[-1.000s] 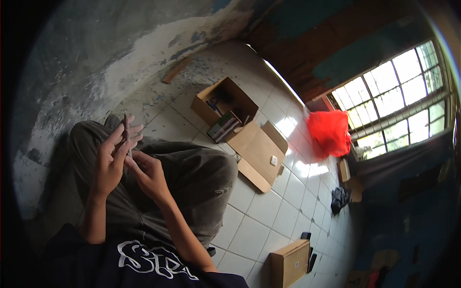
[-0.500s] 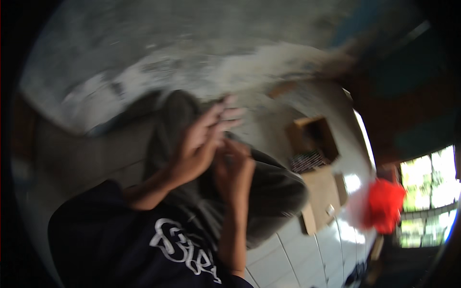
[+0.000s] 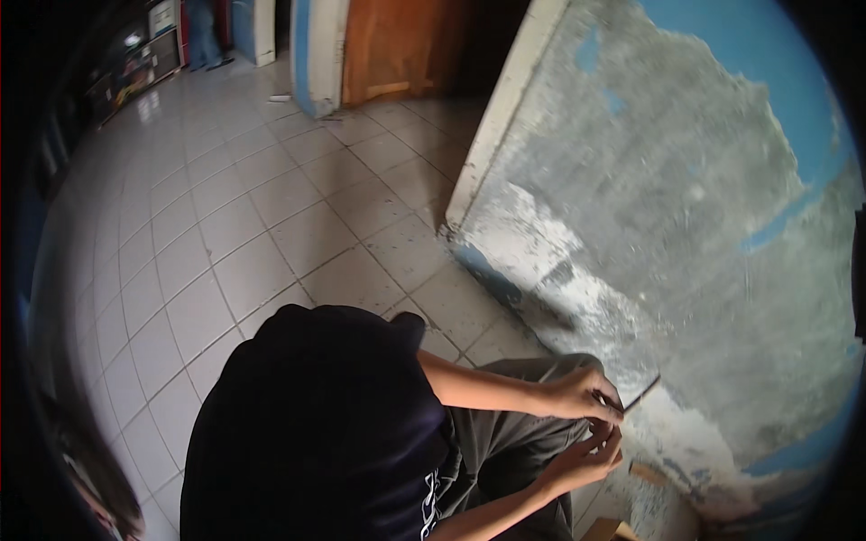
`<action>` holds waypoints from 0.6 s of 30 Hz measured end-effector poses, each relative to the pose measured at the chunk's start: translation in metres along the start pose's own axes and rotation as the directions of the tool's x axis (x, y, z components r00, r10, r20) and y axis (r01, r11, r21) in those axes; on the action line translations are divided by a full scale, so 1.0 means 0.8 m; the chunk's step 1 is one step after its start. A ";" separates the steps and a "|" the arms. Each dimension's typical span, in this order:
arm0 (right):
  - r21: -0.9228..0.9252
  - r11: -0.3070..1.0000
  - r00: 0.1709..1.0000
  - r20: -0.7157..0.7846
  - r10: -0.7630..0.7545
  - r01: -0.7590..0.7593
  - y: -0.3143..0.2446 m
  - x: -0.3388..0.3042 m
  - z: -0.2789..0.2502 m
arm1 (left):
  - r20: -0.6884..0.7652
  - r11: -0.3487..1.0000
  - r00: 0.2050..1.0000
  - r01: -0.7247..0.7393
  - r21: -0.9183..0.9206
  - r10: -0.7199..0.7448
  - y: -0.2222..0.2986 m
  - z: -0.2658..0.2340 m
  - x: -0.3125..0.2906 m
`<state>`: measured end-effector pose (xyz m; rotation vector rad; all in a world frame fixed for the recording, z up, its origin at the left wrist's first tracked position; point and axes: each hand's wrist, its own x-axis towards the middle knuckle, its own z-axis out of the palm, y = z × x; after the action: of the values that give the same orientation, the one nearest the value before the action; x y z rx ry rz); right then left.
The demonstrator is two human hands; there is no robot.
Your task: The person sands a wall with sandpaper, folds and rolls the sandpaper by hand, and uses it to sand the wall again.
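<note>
My left hand (image 3: 582,397) is closed, its fingertips pinching a thin dark stick (image 3: 644,393) that points up and away toward the wall. My right hand (image 3: 585,463) is just below, its fingers curled and pressed together close to the left fingertips. Whatever lies between the right fingers is hidden; it may be the lower end of the stick, but I cannot tell. Both hands are held above my bent legs in dark grey trousers (image 3: 505,388).
A worn grey wall (image 3: 658,216) with peeling blue paint rises close to my hands. A cardboard box (image 3: 610,530) shows one corner at the bottom edge. White floor tiles (image 3: 244,234) stretch toward a brown door (image 3: 388,50). Far off stands a person (image 3: 200,36) in blue trousers.
My view has swung far to the left, bringing in the doorway and tiled floor; the red object has left it. My left fingers, stretched out before, are now closed on the stick.
</note>
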<state>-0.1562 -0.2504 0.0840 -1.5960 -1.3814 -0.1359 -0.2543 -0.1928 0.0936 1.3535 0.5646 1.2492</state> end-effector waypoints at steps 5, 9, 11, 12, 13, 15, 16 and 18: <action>0.215 0.974 0.978 0.206 0.031 -0.076 -0.019 0.009 -0.018 | 0.042 0.996 0.995 -0.092 0.017 0.091 0.025 -0.011 0.007; 0.169 0.982 0.968 0.249 0.038 -0.082 -0.031 0.011 -0.046 | 0.075 0.990 0.990 -0.110 -0.086 0.116 0.039 -0.004 0.009; 0.119 0.992 0.987 0.159 0.012 -0.031 -0.024 0.007 -0.055 | 0.115 0.989 0.984 -0.143 0.046 0.137 0.044 0.003 0.004; 0.103 0.993 0.991 0.126 0.049 -0.062 -0.027 0.006 -0.058 | 0.120 0.988 0.981 -0.151 -0.023 0.153 0.042 0.011 0.007; 0.091 0.992 0.992 0.091 0.082 -0.090 -0.029 0.003 -0.061 | 0.143 0.993 0.986 -0.078 -0.091 0.091 0.043 0.019 0.005; 0.153 0.980 0.992 0.035 0.123 -0.127 -0.026 0.004 -0.069 | 0.221 0.997 0.972 -0.066 -0.050 0.076 0.060 0.033 0.012; 0.242 0.960 0.990 0.028 0.136 -0.138 -0.028 0.007 -0.075 | 0.236 0.995 0.968 -0.075 -0.062 0.088 0.062 0.045 0.014; 0.346 0.932 0.994 0.011 0.110 -0.107 -0.030 0.011 -0.083 | 0.239 0.993 0.968 -0.059 -0.103 0.082 0.067 0.059 0.025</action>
<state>-0.1405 -0.2947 0.1378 -1.3675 -1.2286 0.1607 -0.2234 -0.2065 0.1603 1.4303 0.2836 1.1313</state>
